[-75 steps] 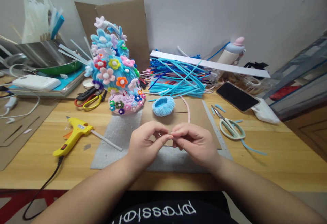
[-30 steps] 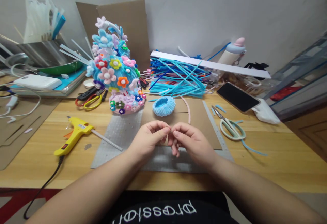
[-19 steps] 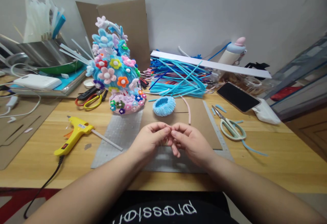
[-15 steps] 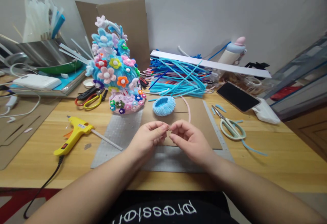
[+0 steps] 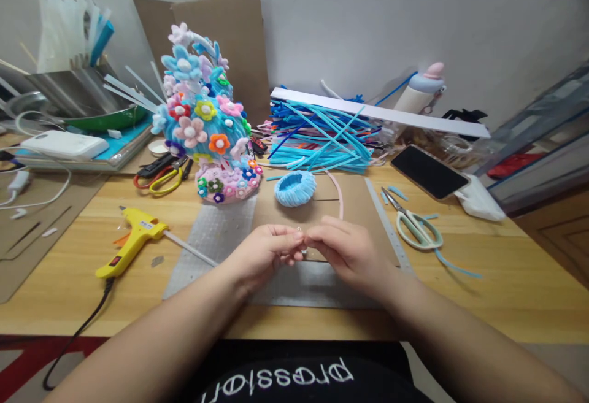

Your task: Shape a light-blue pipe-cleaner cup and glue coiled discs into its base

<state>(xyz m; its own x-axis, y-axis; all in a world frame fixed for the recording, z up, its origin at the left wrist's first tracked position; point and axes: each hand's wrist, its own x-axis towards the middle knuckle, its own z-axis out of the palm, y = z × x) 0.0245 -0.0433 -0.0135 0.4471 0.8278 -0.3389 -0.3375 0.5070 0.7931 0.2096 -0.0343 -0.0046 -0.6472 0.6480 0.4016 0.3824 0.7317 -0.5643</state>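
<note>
My left hand point(image 5: 267, 254) and my right hand point(image 5: 347, 248) meet fingertip to fingertip over the brown cardboard sheet point(image 5: 350, 203), both pinched shut. A tiny pale piece point(image 5: 299, 229) shows at the left fingertips; I cannot make out what it is. Just beyond the hands sits a fuzzy blue ring point(image 5: 295, 188), and a pink pipe cleaner point(image 5: 340, 194) lies beside it. The flower-covered pipe-cleaner figure point(image 5: 205, 122) stands at the back left of the hands.
A yellow glue gun point(image 5: 132, 240) lies to the left on the wooden table point(image 5: 506, 268). Pale green scissors point(image 5: 415, 227) and a phone point(image 5: 427, 171) lie to the right. A pile of blue pipe cleaners point(image 5: 322, 136) is at the back, with red and yellow scissors point(image 5: 163, 177) to its left.
My hands stayed together, working the small piece between the fingertips. My right hand's fingers dropped and rose, then pinched against the left. The camera tipped slightly.
</note>
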